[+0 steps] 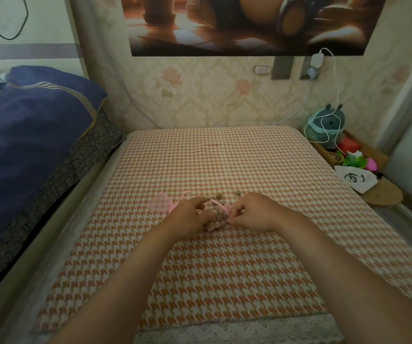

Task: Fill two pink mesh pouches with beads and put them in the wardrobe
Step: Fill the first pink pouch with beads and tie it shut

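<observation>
Left hand and right hand each pinch a pink ribbon end on the bead-filled pouch between them on the bed. Best to pull evenly outward so nothing spills. The second pouch lies flat just left; loose beads sit beyond.

Home bedrm: bed w/ navy pillow, floral wallpaper.
</observation>
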Demonstrator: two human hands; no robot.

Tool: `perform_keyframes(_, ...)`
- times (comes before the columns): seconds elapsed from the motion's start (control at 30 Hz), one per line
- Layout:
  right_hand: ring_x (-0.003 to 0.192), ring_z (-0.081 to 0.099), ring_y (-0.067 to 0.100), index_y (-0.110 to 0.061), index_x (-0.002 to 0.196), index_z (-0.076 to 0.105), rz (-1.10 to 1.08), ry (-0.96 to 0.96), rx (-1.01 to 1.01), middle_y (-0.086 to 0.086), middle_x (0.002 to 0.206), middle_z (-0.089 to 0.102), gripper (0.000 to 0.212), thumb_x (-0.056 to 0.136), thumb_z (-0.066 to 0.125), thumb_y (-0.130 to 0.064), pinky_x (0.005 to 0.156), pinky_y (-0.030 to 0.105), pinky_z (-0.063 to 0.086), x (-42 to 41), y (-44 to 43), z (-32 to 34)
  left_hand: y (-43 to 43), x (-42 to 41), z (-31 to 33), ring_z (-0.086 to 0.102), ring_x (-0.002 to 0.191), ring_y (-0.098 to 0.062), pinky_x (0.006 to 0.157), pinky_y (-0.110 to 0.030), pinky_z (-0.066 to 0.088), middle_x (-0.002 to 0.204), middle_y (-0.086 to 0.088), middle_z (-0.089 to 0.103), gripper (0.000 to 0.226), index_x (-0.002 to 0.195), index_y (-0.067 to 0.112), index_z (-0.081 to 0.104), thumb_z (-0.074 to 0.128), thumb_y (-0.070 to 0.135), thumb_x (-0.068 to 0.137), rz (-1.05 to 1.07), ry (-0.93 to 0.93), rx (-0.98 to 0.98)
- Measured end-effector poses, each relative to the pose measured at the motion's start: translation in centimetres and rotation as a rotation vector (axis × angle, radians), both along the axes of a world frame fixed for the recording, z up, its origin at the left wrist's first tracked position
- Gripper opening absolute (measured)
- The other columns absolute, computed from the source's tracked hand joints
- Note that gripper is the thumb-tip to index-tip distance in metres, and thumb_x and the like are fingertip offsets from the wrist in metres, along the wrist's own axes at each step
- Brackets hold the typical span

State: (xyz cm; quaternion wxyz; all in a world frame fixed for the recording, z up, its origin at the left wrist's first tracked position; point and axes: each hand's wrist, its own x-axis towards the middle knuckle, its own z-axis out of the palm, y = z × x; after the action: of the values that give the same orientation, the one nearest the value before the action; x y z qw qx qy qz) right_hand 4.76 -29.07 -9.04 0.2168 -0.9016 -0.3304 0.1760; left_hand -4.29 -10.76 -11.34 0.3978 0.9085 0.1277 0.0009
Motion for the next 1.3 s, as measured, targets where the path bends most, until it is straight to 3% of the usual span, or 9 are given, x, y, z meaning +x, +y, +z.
perform_keyframes(0.23, 0.058, 0.064, 0.016, -0.015, 0.08, 0.075, -0.148, 0.132, 0.109, 0.003, 0.077, 0.071, 0.021, 0.098, 0.067, -0.025, 0.057, 0.03, 0.057, -0.1, 0.5, -0.4, 0.5, -0.1, -0.3, 0.063, 0.082, -0.008, 0.074, -0.023, 0.052, 0.091, 0.008, 0.069, 0.059, 0.136, 0.018, 0.055, 0.076, 0.022, 0.081, -0.056, 0.04, 0.018)
perform_keyframes(0.4, 0.093, 0.075, 0.023, -0.012, 0.085, 0.073, -0.184, 0.334, 0.263, 0.009, 0.103, 0.073, 0.015, 0.098, 0.066, -0.016, 0.08, 0.043, 0.065, -0.5, 1.0, -0.4, 0.7, -0.6, -0.7, 0.062, 0.081, -0.006, 0.076, -0.024, 0.054, 0.094, 0.006, 0.067, 0.039, 0.114, 0.024, 0.066, 0.08, 0.025, 0.078, -0.073, 0.015, -0.042)
perform_keyframes(0.53, 0.098, 0.072, 0.018, -0.016, 0.08, 0.072, -0.139, 0.316, 0.301, 0.003, 0.102, 0.073, 0.016, 0.096, 0.068, -0.018, 0.082, 0.034, 0.063, -0.9, 1.0, -0.1, 0.3, -0.9, -0.6, 0.07, 0.088, -0.019, 0.078, -0.04, 0.06, 0.09, -0.001, 0.074, 0.015, 0.094, 0.025, 0.073, 0.075, 0.036, 0.083, 0.025, -0.107, -0.243)
perform_keyframes(0.63, 0.096, 0.074, 0.017, -0.015, 0.084, 0.069, -0.153, 0.325, 0.329, 0.007, 0.103, 0.074, 0.012, 0.091, 0.076, -0.021, 0.079, 0.035, 0.064, -1.0, 1.0, -0.1, 0.5, -1.1, -0.7, 0.072, 0.082, -0.026, 0.077, -0.045, 0.06, 0.081, -0.007, 0.075, 0.005, 0.084, 0.02, 0.078, 0.08, 0.022, 0.081, 0.101, -0.168, -0.242)
perform_keyframes(0.73, 0.09, 0.077, 0.021, -0.016, 0.105, 0.065, -0.154, 0.37, 0.277, 0.01, 0.107, 0.073, 0.033, 0.082, 0.086, -0.028, 0.068, 0.035, 0.064, -1.1, 1.0, -0.6, 0.8, -1.6, -0.9, 0.073, 0.076, -0.024, 0.074, -0.043, 0.061, 0.077, -0.007, 0.076, 0.005, 0.08, 0.017, 0.08, 0.083, 0.017, 0.077, 0.134, -0.165, -0.26)
perform_keyframes(0.83, 0.09, 0.077, 0.024, -0.017, 0.119, 0.067, -0.122, 0.362, 0.208, 0.01, 0.107, 0.074, 0.04, 0.084, 0.084, -0.021, 0.074, 0.042, 0.065, -1.4, 1.1, -1.1, 1.1, -1.8, -0.9, 0.068, 0.066, -0.021, 0.07, -0.042, 0.061, 0.072, -0.012, 0.074, 0.005, 0.075, 0.015, 0.08, 0.083, 0.012, 0.076, 0.123, -0.175, -0.299)
perform_keyframes(0.97, 0.085, 0.075, 0.025, -0.01, 0.11, 0.074, -0.128, 0.362, 0.268, 0.012, 0.102, 0.074, 0.022, 0.088, 0.079, -0.01, 0.074, 0.041, 0.065, -1.9, 1.1, -1.1, 0.8, -1.9, -0.7, 0.062, 0.057, -0.014, 0.062, -0.033, 0.057, 0.061, 0.001, 0.068, 0.009, 0.077, 0.019, 0.078, 0.078, 0.011, 0.082, 0.086, -0.237, -0.237)
perform_keyframes(1.13, 0.079, 0.074, 0.022, -0.019, 0.098, 0.075, -0.144, 0.31, 0.301, 0.006, 0.094, 0.073, 0.011, 0.089, 0.08, -0.023, 0.056, 0.03, 0.06, -2.4, 0.7, -0.7, 0.6, -2.3, -0.7, 0.067, 0.074, -0.033, 0.074, -0.049, 0.058, 0.079, -0.016, 0.07, 0.016, 0.083, 0.008, 0.071, 0.071, 0.022, 0.089, 0.011, -0.161, -0.165)
perform_keyframes(1.3, 0.072, 0.069, 0.018, -0.019, 0.095, 0.073, -0.119, 0.239, 0.266, 0.004, 0.087, 0.071, 0.014, 0.087, 0.082, -0.026, 0.056, 0.03, 0.061, -3.2, 0.5, -0.8, 0.3, -3.2, -0.2, 0.07, 0.072, -0.029, 0.071, -0.048, 0.059, 0.074, -0.01, 0.073, 0.01, 0.077, 0.013, 0.077, 0.076, 0.019, 0.085, 0.012, -0.175, -0.149)
